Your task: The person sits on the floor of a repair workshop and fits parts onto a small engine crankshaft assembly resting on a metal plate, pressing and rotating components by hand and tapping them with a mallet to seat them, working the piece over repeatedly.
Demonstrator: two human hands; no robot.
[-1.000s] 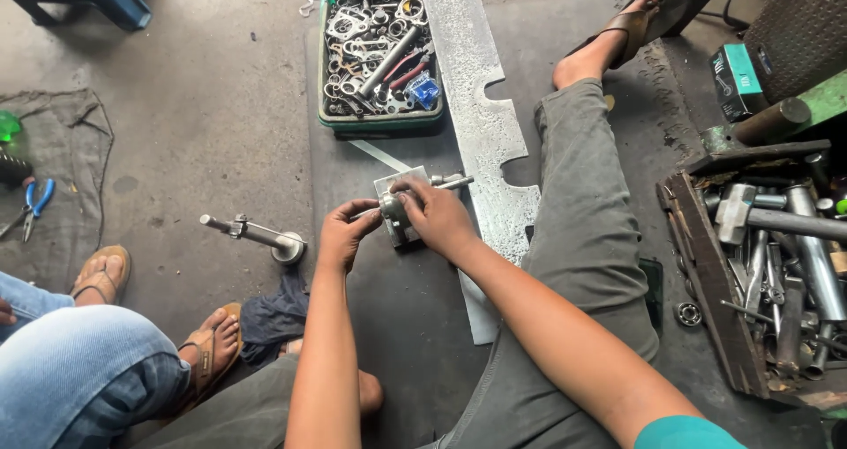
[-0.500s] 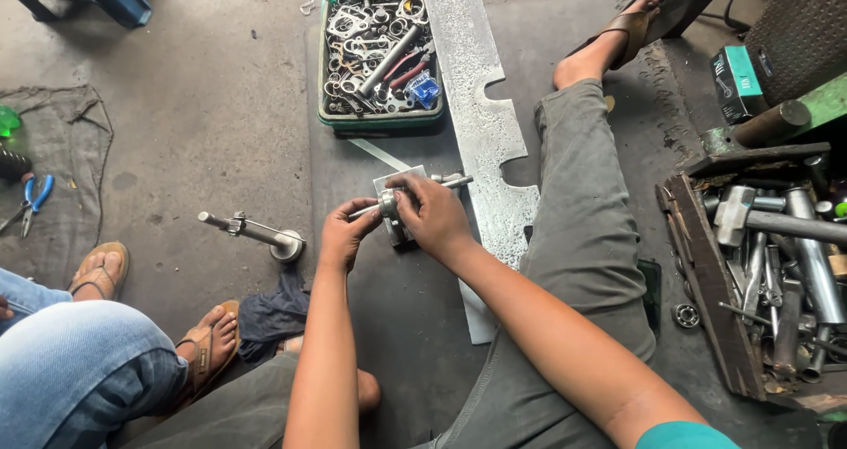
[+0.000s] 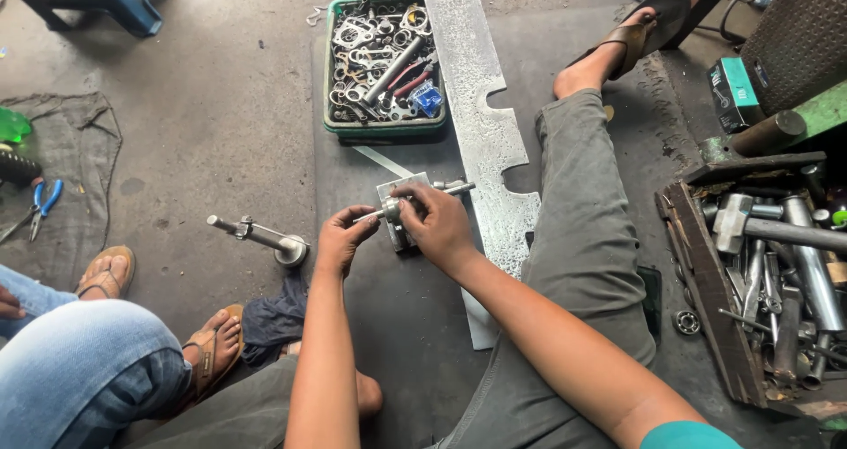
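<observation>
While bent low over the dark mat [image 3: 397, 352], working on a small metal block [image 3: 394, 237] lying flat between the outstretched legs, just below the green crate of wrenches [image 3: 384, 131]. Left hand [image 3: 342, 240] pinching a slim metal pin [image 3: 381, 211] between thumb and fingertips, its far end up against the block's top edge. Right hand [image 3: 438, 227] curled down over the block, fingers clamped on its upper side, holding it steady. Second pin [image 3: 456, 187] poking out to the right past the knuckles.

Judging by that: somewhere in the middle. One pin apparently seated in the block, the other only at the edge and not home. No wrench out of the crate, so nothing visibly tightened. Long notched steel plate [image 3: 481, 131] alongside on the right, untouched. Flanged metal shaft [image 3: 256, 235] off to the left on the concrete, well apart from both hands.

Hard to call: going in or coming out, impossible to tell from the grip alone. Most of the block's face buried under the right palm; holes, threads and the pin's seat out of sight. Wooden tool box [image 3: 706, 308] on the right cut off at the edge. Lower left, only a second person's jeans-clad knee [image 3: 79, 361] and sandalled feet in view.
</observation>
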